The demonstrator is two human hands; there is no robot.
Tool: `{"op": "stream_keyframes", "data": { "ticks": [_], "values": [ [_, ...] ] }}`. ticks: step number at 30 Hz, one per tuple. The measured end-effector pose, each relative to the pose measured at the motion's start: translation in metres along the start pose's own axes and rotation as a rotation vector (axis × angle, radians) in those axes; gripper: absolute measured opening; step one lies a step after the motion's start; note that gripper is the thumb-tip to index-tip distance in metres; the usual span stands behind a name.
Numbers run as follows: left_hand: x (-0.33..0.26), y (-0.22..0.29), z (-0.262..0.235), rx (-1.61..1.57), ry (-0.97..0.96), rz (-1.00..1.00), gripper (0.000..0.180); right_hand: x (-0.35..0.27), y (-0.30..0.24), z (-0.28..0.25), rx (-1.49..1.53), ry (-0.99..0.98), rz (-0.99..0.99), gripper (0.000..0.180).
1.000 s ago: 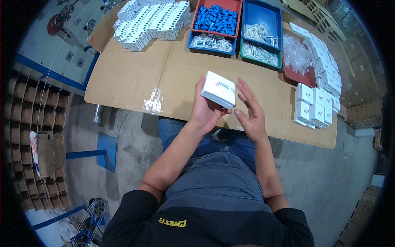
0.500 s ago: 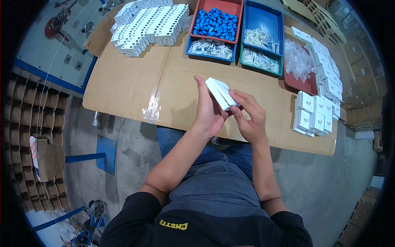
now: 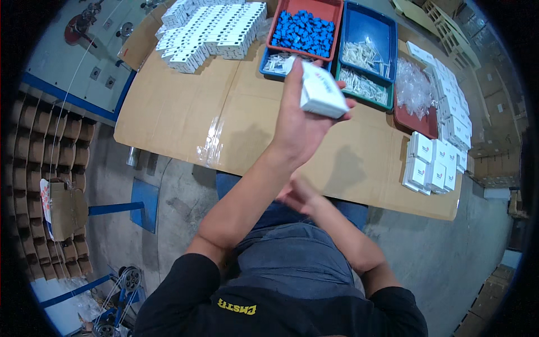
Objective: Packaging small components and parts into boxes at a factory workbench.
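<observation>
My left hand is raised over the cardboard-covered table and grips a small white box from below. The box is tilted and sits above the near edge of the trays. My right hand is pulled back close to my body, blurred, partly hidden behind my left forearm, with nothing visible in it. A block of similar white boxes is stacked at the far left of the table. Another group of white boxes lies at the right.
A red tray of blue parts and blue trays of pale small parts stand at the back. A red tray with clear bags is to their right. Clear plastic lies near the front edge. Cardboard tubes line the left.
My left hand has lifted the white box up and forward, away from my right hand. My right hand let go of the box and dropped back toward my lap.
</observation>
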State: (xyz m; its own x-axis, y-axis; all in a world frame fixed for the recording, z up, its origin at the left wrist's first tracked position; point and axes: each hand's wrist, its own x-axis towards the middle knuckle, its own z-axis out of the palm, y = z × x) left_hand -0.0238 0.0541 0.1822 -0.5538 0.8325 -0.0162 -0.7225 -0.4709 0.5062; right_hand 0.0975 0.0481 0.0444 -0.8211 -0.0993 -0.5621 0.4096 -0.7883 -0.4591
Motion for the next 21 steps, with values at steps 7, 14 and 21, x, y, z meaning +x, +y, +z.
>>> {"op": "stream_keyframes", "data": {
  "ticks": [7, 14, 21],
  "values": [
    [0.027, 0.016, 0.06, -0.087, -0.151, 0.032, 0.067, 0.015, 0.038, 0.035, 0.07, -0.701, 0.464, 0.064],
    [0.028, -0.002, 0.046, -0.117, -0.125, -0.028, 0.071, 0.003, 0.034, 0.031, -0.156, -0.373, 0.216, 0.051],
    [0.01, -0.011, 0.005, 0.098, -0.018, -0.009, 0.066, -0.008, -0.026, -0.002, -0.343, -0.115, 0.094, 0.034]
  ]
}}
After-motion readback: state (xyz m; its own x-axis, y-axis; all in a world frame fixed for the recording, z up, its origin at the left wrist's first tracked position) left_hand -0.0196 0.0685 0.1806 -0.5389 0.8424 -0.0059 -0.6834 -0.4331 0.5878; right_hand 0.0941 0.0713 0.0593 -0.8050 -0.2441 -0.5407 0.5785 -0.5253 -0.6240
